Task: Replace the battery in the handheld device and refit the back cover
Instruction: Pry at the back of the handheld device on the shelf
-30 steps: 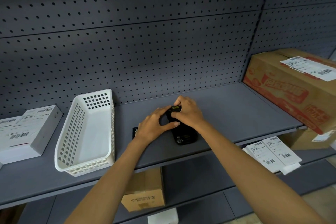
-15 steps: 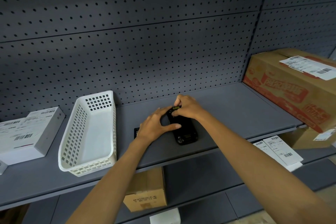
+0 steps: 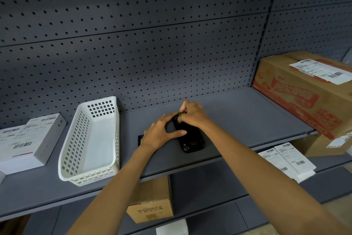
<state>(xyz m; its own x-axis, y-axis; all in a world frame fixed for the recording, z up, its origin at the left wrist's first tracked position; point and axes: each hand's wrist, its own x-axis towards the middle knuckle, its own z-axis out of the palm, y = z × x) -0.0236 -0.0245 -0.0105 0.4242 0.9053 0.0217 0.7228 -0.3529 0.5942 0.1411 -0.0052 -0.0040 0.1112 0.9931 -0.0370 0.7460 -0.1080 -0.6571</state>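
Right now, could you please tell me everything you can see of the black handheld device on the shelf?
The handheld device is a black, rounded slab that looks like matte plastic, lying flat on the grey shelf, its long axis running away from the person. Its near end shows small moulded details too blurred to identify. The left hand steadies its left side, thumb across the body. The right hand pinches its far end, where a small yellowish part shows. Whether the back cover is on cannot be told.
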